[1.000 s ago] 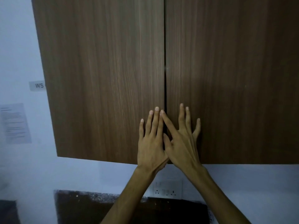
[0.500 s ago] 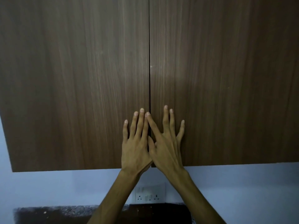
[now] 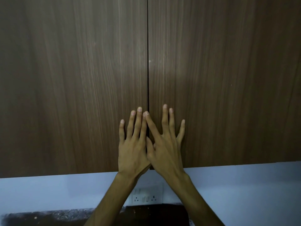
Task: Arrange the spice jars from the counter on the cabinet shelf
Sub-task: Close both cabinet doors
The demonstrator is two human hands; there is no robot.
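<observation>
Two cabinet doors, wood-grain: left door [image 3: 73, 87], right door [image 3: 224, 82], both closed and meeting at a dark centre seam [image 3: 147, 62]. All positions below are taken from that seam.

One pale wall [image 3: 48, 191] below the doors, and under it a dark surface [image 3: 154, 214], only a strip of it in view.

One left hand [image 3: 132, 147], flat on the left door just beside the seam, fingers straight and spread, holding nothing.

One right hand [image 3: 164, 149], flat on the right door, index finger slanting across to the seam, likewise empty.

One socket plate [image 3: 146, 195], directly below the seam on the wall.

Spice jars: none visible; the shelf lies hidden behind the doors.

Risk: no handle shows, so fingertips prying at the seam may slip, or a door released suddenly could swing toward the face.
</observation>
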